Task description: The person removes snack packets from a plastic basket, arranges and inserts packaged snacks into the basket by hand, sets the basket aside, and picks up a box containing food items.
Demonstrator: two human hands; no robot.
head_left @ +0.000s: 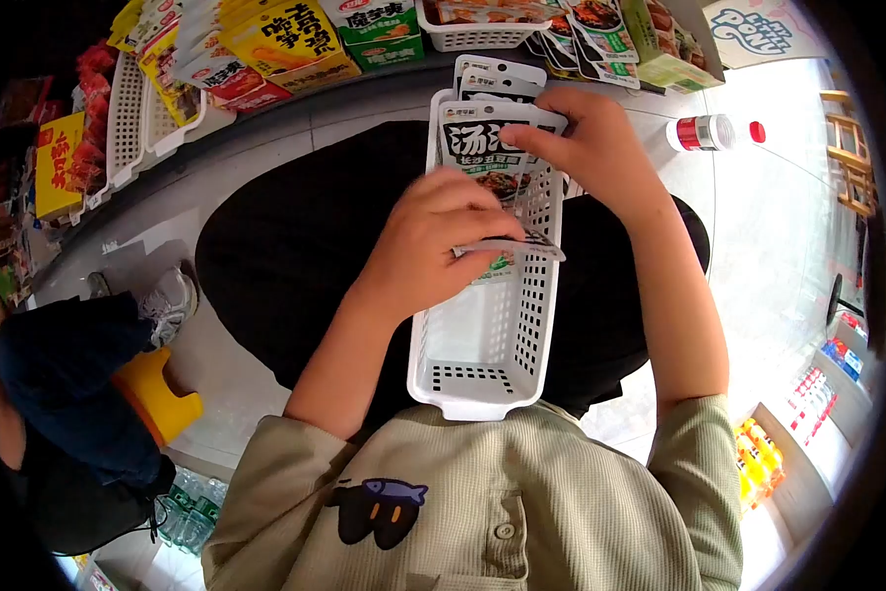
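Observation:
A long white perforated basket [482, 389] rests on the person's lap, its near part holding nothing. Upright snack packets with white tops and dark print [462, 146] stand in its far part. My right hand [600, 148] pinches the top right corner of the front packet, thumb on its face. Nearer in the basket, my left hand [438, 236] has its fingers closed on the top edge of another packet [536, 244], which tilts towards me. The tips of some left fingers are blurred or hidden.
Boxed snacks [290, 49] and white baskets [172, 133] line the shelf ahead and left. A bottle [701, 133] with a red label lies on the floor at right. Another person's leg [78, 364] is beside a yellow stool [162, 394] at left.

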